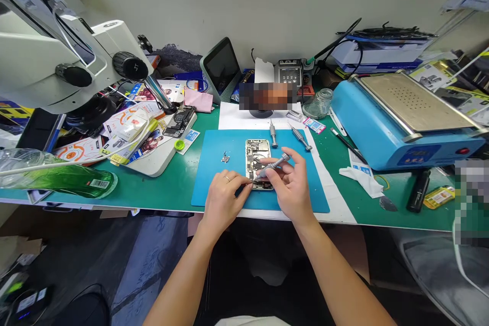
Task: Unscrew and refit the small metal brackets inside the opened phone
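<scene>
An opened phone [258, 150] with bare internal parts lies upright-on on a blue mat [206, 183]. My right hand [292, 183] is closed around a grey precision screwdriver [277, 163], which slants down to the lower part of the phone. At the phone's lower left edge, the thumb and fingertips of my left hand [228, 191] come together; whether something tiny is between them is hidden. Several small screws and metal bits [225, 157] lie on the mat left of the phone. Beyond the phone, one grey screwdriver [273, 134] and another grey screwdriver [300, 137] rest at the mat's far edge.
A microscope [95, 61] overhangs the left side, above boxes and a green bottle [84, 175]. On the right stands a blue heating plate machine [405, 127]. A glass jar [319, 103] and a tablet-like screen [221, 69] are at the back. The table's front edge runs close below my hands.
</scene>
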A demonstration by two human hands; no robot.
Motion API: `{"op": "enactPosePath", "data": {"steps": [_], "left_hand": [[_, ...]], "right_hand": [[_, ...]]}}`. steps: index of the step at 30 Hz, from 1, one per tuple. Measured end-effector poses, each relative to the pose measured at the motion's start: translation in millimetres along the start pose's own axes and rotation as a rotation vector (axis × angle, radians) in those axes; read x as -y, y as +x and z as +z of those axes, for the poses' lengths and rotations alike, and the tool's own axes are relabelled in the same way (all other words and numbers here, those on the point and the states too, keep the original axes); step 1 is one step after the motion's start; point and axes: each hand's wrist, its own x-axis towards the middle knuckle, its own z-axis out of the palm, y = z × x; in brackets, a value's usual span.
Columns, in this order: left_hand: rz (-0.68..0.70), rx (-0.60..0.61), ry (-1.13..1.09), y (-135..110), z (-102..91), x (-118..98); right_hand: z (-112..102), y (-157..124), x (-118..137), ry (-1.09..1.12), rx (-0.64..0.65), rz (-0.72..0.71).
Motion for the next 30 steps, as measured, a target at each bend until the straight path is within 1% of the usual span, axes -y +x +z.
{"op": "enactPosePath", "data": {"steps": [8,19,30], "left_hand": [[-0.006,-0.011,-0.010,0.1,-1.1,-0.4],[-0.019,0.004,-0.018,-0.7,-0.1,0.8],[-0.007,0.000,-0.018,-0.7,-1.5,0.4]], "right_hand": [[0.4,1.1,1.1,-0.016,-0.008,-0.011],[1.9,1.5,3.4,0.014,-0.028,0.009],[1.2,2.4,0.9,0.005,-0.029,-0.018]]}}
